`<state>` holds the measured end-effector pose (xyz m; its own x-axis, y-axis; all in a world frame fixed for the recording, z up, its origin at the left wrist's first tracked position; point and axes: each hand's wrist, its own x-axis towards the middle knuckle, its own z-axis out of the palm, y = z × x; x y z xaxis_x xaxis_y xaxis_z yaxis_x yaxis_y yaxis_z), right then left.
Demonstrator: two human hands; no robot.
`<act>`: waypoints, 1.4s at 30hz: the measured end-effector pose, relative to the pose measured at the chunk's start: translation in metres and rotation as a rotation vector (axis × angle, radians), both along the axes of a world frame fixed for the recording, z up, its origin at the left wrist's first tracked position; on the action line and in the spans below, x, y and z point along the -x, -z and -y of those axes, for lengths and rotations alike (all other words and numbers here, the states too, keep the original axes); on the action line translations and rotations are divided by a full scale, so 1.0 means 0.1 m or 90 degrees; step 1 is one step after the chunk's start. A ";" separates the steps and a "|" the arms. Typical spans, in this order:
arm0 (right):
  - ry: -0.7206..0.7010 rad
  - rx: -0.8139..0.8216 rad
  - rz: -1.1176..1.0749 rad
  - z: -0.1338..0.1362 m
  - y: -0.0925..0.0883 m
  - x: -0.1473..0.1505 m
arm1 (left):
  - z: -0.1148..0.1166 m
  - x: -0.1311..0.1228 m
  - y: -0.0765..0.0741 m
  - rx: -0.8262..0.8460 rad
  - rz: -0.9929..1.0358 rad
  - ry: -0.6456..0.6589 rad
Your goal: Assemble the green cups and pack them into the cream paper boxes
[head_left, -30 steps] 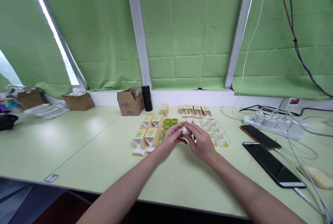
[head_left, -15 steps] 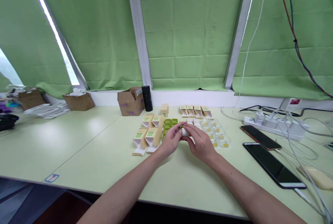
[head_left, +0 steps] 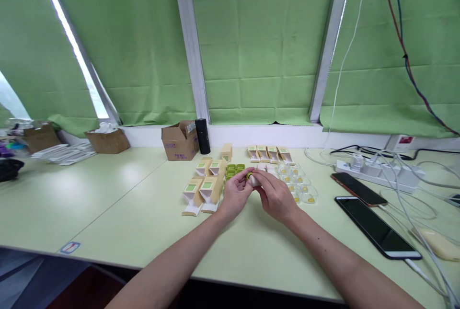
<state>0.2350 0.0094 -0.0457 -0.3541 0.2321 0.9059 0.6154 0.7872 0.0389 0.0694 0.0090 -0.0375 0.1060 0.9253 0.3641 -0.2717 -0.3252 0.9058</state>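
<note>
In front of me my left hand [head_left: 235,196] and my right hand [head_left: 278,196] meet over a small white rounded piece [head_left: 254,181]. A green part [head_left: 248,175] sits at its upper left end, by my left fingertips. Both hands are closed on the piece, and the fingers hide much of it. Just behind them stand several green square cups [head_left: 235,168], with several white pieces [head_left: 271,169] to their right, partly covered by my right hand. Further right lie several clear plastic shells [head_left: 302,188] with yellow centres. Opened beige cartons [head_left: 211,189] lie left of my left hand.
More cartons [head_left: 269,154] line the back. A cardboard box [head_left: 180,141] and a black cylinder [head_left: 203,136] stand near the wall. Two phones [head_left: 377,227], cables and a white power strip [head_left: 381,175] occupy the right side. The table's front edge runs beneath my forearms.
My fingers have shifted slightly around the white piece, and more of its green part shows. Both hands stay at nearly the same place; the camera view has moved a little.
</note>
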 end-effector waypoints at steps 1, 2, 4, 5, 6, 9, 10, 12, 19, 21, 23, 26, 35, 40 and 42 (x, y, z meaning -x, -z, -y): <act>0.004 -0.005 0.004 0.00 0.00 0.00 | 0.00 0.00 0.00 0.003 0.000 0.001; 0.007 -0.008 0.009 -0.01 0.00 -0.01 | 0.00 0.00 -0.01 0.007 -0.002 0.004; 0.009 -0.016 0.015 -0.01 0.00 -0.01 | 0.01 0.00 -0.03 0.015 -0.005 0.012; 0.008 -0.022 0.017 -0.01 -0.01 -0.01 | 0.02 0.00 -0.04 0.019 -0.005 0.016; 0.006 -0.029 0.017 -0.01 -0.01 -0.01 | 0.02 0.00 -0.05 0.022 -0.004 0.018; 0.001 -0.044 0.020 -0.01 -0.01 0.00 | 0.03 -0.01 -0.07 0.033 -0.004 0.007; 0.001 -0.045 0.022 -0.02 -0.01 0.00 | 0.03 -0.01 -0.07 0.037 -0.006 0.004; 0.001 -0.041 0.028 -0.02 -0.01 0.00 | 0.03 -0.01 -0.06 0.042 -0.004 0.004; 0.006 0.004 -0.016 -0.06 0.01 -0.04 | 0.00 0.05 -0.01 0.038 0.044 0.124; -0.002 0.017 -0.029 -0.06 0.02 -0.05 | -0.01 0.07 0.00 0.029 0.047 0.151; -0.009 0.026 -0.034 -0.06 0.02 -0.06 | -0.02 0.08 0.00 0.032 0.052 0.158; -0.017 0.033 -0.037 -0.06 0.02 -0.05 | -0.04 0.09 -0.02 0.043 0.060 0.157; -0.025 0.047 -0.016 -0.05 0.01 -0.07 | -0.02 0.09 -0.05 0.057 0.067 0.162; -0.013 0.049 0.005 -0.02 0.02 -0.04 | 0.01 0.09 -0.05 0.056 0.044 0.147; -0.003 0.044 0.010 -0.02 0.04 -0.03 | 0.01 0.07 -0.05 0.052 0.029 0.128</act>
